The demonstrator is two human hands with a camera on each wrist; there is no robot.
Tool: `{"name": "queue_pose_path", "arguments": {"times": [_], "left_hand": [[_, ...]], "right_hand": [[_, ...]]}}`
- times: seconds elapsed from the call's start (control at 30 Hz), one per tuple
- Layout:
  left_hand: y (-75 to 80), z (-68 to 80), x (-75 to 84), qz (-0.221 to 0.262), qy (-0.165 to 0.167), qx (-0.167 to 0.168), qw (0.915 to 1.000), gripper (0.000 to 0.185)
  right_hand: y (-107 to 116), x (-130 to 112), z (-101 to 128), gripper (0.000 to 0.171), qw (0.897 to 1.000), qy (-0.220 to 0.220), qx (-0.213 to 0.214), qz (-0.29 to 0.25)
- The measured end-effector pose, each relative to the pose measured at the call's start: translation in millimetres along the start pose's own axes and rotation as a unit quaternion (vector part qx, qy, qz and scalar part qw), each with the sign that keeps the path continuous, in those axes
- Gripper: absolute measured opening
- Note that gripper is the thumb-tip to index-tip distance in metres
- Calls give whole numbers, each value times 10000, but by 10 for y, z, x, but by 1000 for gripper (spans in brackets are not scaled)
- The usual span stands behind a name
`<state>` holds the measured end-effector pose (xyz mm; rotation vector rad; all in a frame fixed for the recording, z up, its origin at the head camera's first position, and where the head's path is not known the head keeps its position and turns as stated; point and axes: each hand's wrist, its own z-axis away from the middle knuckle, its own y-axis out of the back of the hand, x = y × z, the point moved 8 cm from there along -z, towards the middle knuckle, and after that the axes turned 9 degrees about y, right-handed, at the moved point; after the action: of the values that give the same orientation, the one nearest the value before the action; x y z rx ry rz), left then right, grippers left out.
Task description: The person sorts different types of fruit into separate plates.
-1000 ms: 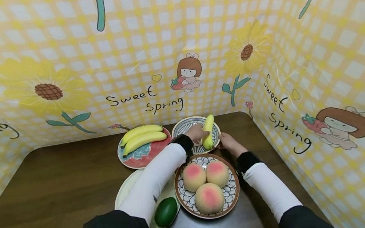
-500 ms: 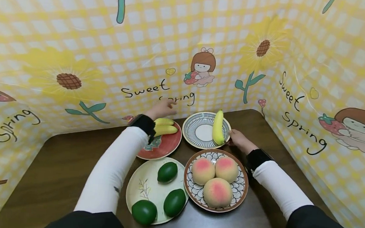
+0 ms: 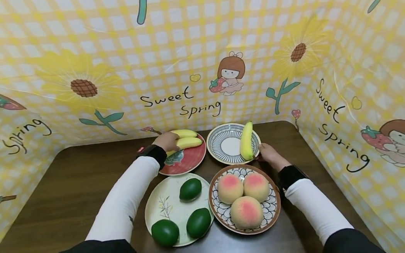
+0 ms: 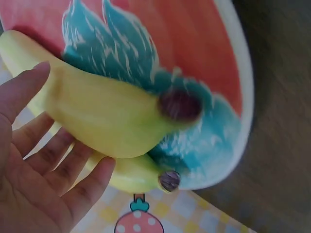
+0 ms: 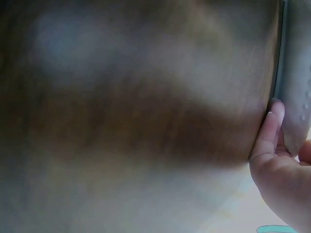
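My left hand (image 3: pixel 167 141) is at the red plate (image 3: pixel 194 157), with thumb and fingers around the nearer of two yellow bananas (image 4: pixel 107 109). The other banana (image 4: pixel 131 174) lies right beside it, partly behind my fingers (image 4: pixel 92 187). My right hand (image 3: pixel 272 156) pinches the right rim of a black-and-white striped plate (image 3: pixel 219 141). A single banana (image 3: pixel 246 142) lies along that plate's right side. In the right wrist view, the fingers (image 5: pixel 267 136) are against the plate's edge, and most of that picture is blurred.
A cream plate (image 3: pixel 160 195) with several green fruits (image 3: pixel 198 223) stands in front of the red plate. To its right, a brown-rimmed plate (image 3: pixel 274 214) bears three peaches (image 3: pixel 247 212). Yellow checked cloth (image 3: pixel 117 32) hangs behind the brown table (image 3: pixel 80 188).
My left hand has left the banana on the striped plate, swung left and come down on the bananas on the red plate. The right hand stays at the striped plate's rim. The head view has shifted.
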<state>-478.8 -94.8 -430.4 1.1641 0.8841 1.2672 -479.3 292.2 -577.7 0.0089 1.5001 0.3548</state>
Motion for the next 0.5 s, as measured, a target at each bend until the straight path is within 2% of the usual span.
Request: {"name": "queue_pose_path", "arguments": {"times": [0.03, 0.13, 0.23, 0.27, 0.33, 0.4, 0.5], "left_hand": [[-16, 7, 20, -40, -33, 30, 10000, 50], [-54, 28, 61, -97, -96, 90, 9999, 38], [-71, 32, 73, -137, -112, 124, 9998, 31], [-69, 31, 76, -174, -124, 137, 9997, 33], [-45, 25, 90, -179, -162, 137, 9996, 40], [2, 16, 98, -90, -132, 118, 9998, 49], [127, 15, 149, 177, -88, 113, 9997, 49]], "right_hand": [[-52, -157, 114, 46, 9997, -160, 47, 156], [-45, -46, 66, 46, 10000, -37, 6, 34], [-91, -191, 187, 45, 10000, 47, -1, -8], [-120, -289, 256, 45, 10000, 25, 18, 36], [-199, -564, 440, 46, 9989, -299, 73, 367], [-237, -758, 544, 46, 9982, -269, 71, 523], [-233, -838, 551, 44, 9985, -182, 44, 516]]}}
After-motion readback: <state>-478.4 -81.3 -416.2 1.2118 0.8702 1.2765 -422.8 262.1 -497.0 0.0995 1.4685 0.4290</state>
